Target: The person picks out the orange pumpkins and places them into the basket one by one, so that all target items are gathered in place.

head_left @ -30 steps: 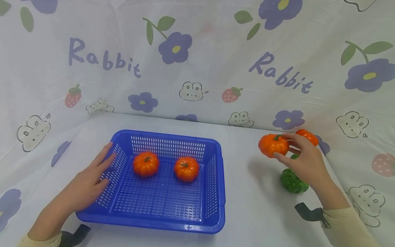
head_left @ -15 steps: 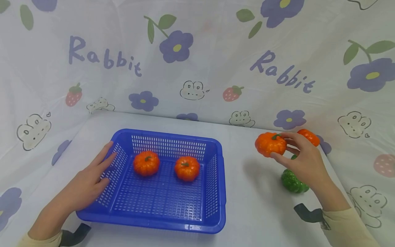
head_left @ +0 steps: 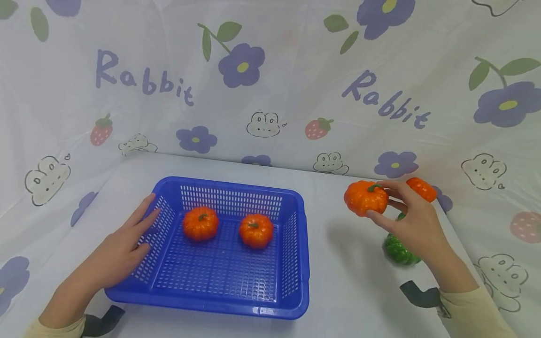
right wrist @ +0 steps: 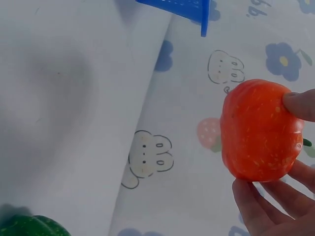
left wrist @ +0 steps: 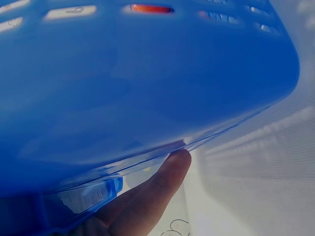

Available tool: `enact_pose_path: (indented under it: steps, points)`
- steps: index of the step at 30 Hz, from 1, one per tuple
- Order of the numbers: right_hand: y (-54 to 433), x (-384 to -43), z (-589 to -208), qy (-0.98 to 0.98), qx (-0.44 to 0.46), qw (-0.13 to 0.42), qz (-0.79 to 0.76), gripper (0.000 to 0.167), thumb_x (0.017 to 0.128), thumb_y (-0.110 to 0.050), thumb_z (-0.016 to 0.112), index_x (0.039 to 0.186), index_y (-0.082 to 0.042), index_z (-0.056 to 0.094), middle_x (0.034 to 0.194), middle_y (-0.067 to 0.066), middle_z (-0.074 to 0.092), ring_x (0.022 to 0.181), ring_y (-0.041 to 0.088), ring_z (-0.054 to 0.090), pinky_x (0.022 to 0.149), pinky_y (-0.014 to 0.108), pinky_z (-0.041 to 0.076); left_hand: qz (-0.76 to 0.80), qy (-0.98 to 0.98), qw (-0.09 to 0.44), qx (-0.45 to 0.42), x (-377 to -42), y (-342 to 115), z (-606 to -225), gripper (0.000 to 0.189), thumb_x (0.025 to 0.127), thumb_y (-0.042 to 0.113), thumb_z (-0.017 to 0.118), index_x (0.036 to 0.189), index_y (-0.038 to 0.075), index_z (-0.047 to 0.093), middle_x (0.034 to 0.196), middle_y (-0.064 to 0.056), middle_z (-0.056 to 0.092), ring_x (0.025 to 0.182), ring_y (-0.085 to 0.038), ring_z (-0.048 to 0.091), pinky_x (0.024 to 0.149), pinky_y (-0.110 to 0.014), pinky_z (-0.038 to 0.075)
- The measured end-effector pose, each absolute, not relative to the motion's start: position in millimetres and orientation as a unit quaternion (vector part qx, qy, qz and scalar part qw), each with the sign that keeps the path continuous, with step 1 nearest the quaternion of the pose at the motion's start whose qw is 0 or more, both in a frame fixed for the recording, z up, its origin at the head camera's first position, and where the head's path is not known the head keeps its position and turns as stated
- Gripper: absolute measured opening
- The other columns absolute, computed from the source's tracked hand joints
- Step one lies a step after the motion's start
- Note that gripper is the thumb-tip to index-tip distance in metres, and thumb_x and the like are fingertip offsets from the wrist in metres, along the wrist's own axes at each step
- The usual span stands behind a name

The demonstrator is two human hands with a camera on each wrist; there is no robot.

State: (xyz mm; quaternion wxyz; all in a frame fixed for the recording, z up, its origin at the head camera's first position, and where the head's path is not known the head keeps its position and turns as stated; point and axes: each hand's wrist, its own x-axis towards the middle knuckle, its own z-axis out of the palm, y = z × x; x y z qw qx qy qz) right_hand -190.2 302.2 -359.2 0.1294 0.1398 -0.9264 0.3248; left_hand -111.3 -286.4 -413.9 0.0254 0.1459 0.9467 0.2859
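Observation:
Off the table on the right, my right hand (head_left: pixel 416 223) holds a small orange pumpkin (head_left: pixel 366 198) with a green stem, pinching it between thumb and fingers. The right wrist view shows the same pumpkin (right wrist: pixel 261 130) from below. My left hand (head_left: pixel 120 256) rests with extended fingers on the left side of a blue plastic basket (head_left: pixel 302 244); in the left wrist view a fingertip (left wrist: pixel 179 160) touches the basket's edge. Two orange pumpkins, one at left (head_left: pixel 200 224) and one at right (head_left: pixel 256 231), sit inside the basket.
Behind my right hand is another orange pumpkin (head_left: pixel 421 189), partly hidden. A green pumpkin (head_left: pixel 399 249) lies under that hand, partly covered; more green shows just above it. The white table (head_left: pixel 334 291) meets a patterned cloth (head_left: pixel 287 94) at the back.
My right hand has moved slightly left with the orange pumpkin, towards the basket. My left hand and the basket have stayed in place.

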Motion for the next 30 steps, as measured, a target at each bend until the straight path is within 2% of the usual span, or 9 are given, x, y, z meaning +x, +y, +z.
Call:
enact_pose_path:
  steps: [10, 30]
  points:
    - [296, -186, -357, -0.912, 0.175, 0.148, 0.341, 0.073, 0.085, -0.004, 0.093, 0.151, -0.005, 0.061, 0.144, 0.019, 0.063, 0.132, 0.045, 0.06, 0.095, 0.002, 0.04, 0.283, 0.948, 0.029, 0.145, -111, -286, -413, 0.072, 0.102, -0.001, 0.059, 0.168, -0.004, 0.031, 0.183, -0.008, -0.004, 0.154, -0.055, 0.031, 0.114, -0.074, 0.037]
    - [276, -175, -347, -0.897, 0.212, 0.154, 0.357, 0.072, 0.081, 0.0, 0.094, 0.146, -0.006, 0.064, 0.139, 0.013, 0.062, 0.132, 0.041, 0.06, 0.097, 0.006, 0.044, 0.288, 0.947, 0.027, 0.143, -112, -287, -416, 0.072, 0.102, -0.001, 0.059, 0.168, -0.004, 0.031, 0.183, -0.006, -0.005, 0.155, -0.055, 0.03, 0.115, -0.074, 0.036]
